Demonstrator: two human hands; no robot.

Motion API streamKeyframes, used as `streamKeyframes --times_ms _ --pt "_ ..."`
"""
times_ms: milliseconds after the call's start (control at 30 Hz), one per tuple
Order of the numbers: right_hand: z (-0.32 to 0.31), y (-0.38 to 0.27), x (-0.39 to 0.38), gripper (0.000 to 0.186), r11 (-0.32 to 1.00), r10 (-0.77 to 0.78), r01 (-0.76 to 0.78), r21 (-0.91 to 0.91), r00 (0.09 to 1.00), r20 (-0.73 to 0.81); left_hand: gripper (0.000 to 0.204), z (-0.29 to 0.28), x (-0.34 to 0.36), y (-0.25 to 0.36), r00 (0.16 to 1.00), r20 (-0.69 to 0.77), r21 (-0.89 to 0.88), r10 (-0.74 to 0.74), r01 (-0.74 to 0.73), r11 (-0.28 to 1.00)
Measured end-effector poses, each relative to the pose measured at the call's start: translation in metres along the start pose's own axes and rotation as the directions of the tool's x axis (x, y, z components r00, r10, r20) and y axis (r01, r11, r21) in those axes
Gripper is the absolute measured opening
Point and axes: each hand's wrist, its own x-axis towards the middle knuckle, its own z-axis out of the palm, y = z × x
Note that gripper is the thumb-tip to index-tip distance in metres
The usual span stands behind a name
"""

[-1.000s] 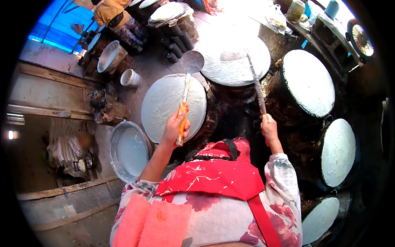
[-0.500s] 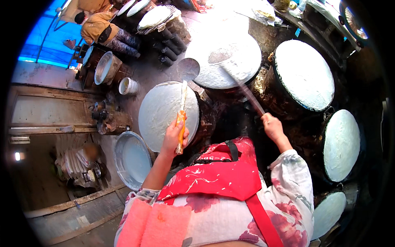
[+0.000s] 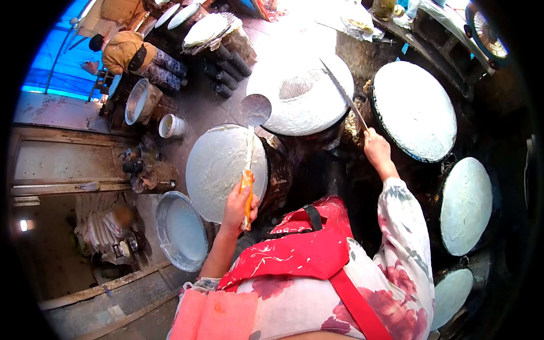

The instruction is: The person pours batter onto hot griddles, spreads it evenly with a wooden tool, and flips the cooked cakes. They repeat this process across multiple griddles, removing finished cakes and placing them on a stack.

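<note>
My left hand point(image 3: 235, 211) is closed round the orange handle point(image 3: 247, 191) of a ladle, whose metal bowl point(image 3: 255, 109) hangs above the gap between two round white-coated griddles, the left one point(image 3: 218, 173) and the middle one point(image 3: 317, 116). My right hand point(image 3: 376, 148) grips a long flat blade point(image 3: 349, 101) that slants up and left over the middle griddle's right part. That griddle's white layer has a bare-looking oval patch. Another white-coated griddle point(image 3: 415, 110) stands right of the blade. A basin of white liquid point(image 3: 184, 232) is below and left of my left hand.
More griddles point(image 3: 466, 204) line the right side. A person in a mustard jacket point(image 3: 129, 54) bends at upper left near a bucket point(image 3: 171, 126) and stacked dark cylinders point(image 3: 224, 73). A wooden doorway point(image 3: 68, 161) is at left, a fan point(image 3: 488, 35) at upper right.
The blade has swung left, then back up toward the right, with my right hand now higher. The ladle sits a little lower and further left in the picture; the view has shifted.
</note>
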Motion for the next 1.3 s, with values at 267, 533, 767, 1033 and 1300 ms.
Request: streamKeyframes --times_ms 267,533,767,1033,1300 --pt "0.003 -0.045 0.147 0.033 0.996 0.075 -0.076 -0.043 0.997 -0.025 0.035 0.003 -0.003 -0.001 0.999 -0.023 -0.041 0.024 -0.025 0.999" --pt "-0.015 -0.050 0.021 0.018 0.987 0.142 -0.137 0.087 0.989 -0.052 0.034 -0.006 0.000 -0.002 1.000 -0.028 -0.131 0.002 -0.006 0.991" --pt "0.023 -0.073 -0.002 0.015 0.992 -0.087 0.090 -0.086 0.996 0.035 0.034 -0.001 0.009 0.008 0.998 0.070 -0.178 -0.002 0.015 0.984" --pt "0.011 -0.073 0.007 0.018 0.995 -0.084 0.089 -0.049 0.991 0.106 0.034 0.004 0.016 0.016 0.996 0.080 -0.156 -0.036 0.048 0.987" --pt "-0.014 -0.055 0.051 0.016 0.989 -0.093 0.103 -0.110 0.991 0.092 0.033 0.003 0.017 0.020 0.997 0.068 -0.158 -0.038 0.048 0.986"
